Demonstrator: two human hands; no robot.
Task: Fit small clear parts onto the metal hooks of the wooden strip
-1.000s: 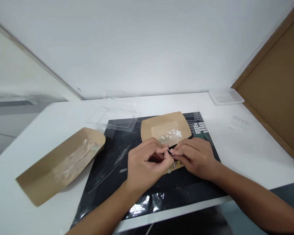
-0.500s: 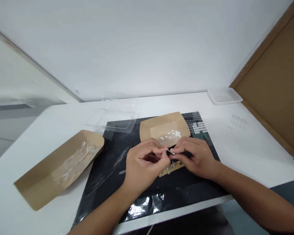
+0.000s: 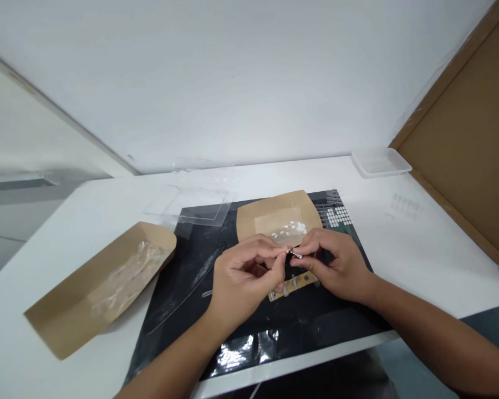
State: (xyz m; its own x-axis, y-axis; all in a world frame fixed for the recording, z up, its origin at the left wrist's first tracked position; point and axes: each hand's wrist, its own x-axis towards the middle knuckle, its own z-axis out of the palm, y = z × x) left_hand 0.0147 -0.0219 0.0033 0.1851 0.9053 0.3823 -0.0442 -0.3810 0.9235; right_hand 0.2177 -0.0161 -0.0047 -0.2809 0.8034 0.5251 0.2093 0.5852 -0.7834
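Note:
Between my two hands is a small shiny metal piece (image 3: pixel 296 255), too small to name exactly. The fingertips of my left hand (image 3: pixel 249 274) pinch its left end. My right hand (image 3: pixel 336 263) has thumb and forefinger closed around its other side. Just below the fingers lies a tan strip (image 3: pixel 300 281) with several small metal and clear pieces standing on it; my left hand partly covers it. Behind my hands sits a brown paper tray (image 3: pixel 266 213) holding several small white pieces (image 3: pixel 300 228).
A black mat (image 3: pixel 316 321) covers the table's middle. To the left, a brown paper tray (image 3: pixel 66 310) holds clear plastic bags (image 3: pixel 128 271). Clear plastic sheets (image 3: pixel 191 202) lie behind. White dots (image 3: pixel 339 216) sit at the mat's right edge. A clear plastic container (image 3: pixel 380 163) stands back right.
My right fingers have shifted slightly up and turned, so more of the metal piece shows. More of the tan strip is visible beneath. My left hand stays almost in place.

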